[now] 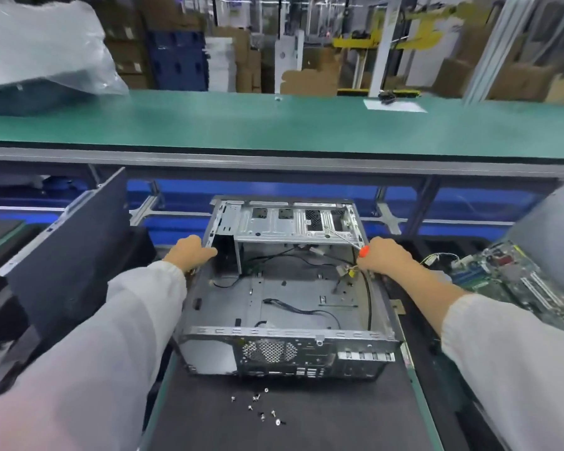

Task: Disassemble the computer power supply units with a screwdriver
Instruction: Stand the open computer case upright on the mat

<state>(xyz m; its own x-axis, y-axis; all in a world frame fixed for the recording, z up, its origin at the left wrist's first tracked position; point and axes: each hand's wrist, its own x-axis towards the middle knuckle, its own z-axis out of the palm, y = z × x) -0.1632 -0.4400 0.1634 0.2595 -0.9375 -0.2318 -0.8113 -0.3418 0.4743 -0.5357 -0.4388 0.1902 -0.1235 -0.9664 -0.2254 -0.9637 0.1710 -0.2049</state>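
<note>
Bracing the gutted computer case (284,288) mid-counter, the left hand (191,252) grips its far-left wall while the right hand (386,257) holds the screwdriver (349,240), tip toward the drive cage (293,222). Next, probably seating the tip in a remaining screw.

One wide-angle view, worn on the person's head, looks forward and down from close above the bench. An open case (284,288) fills the lower centre, with both sleeves entering from the bottom corners. The green shelf (274,125) crosses the middle of the frame, bowed by the lens, and stacked boxes (248,60) show far off along the top.
</note>
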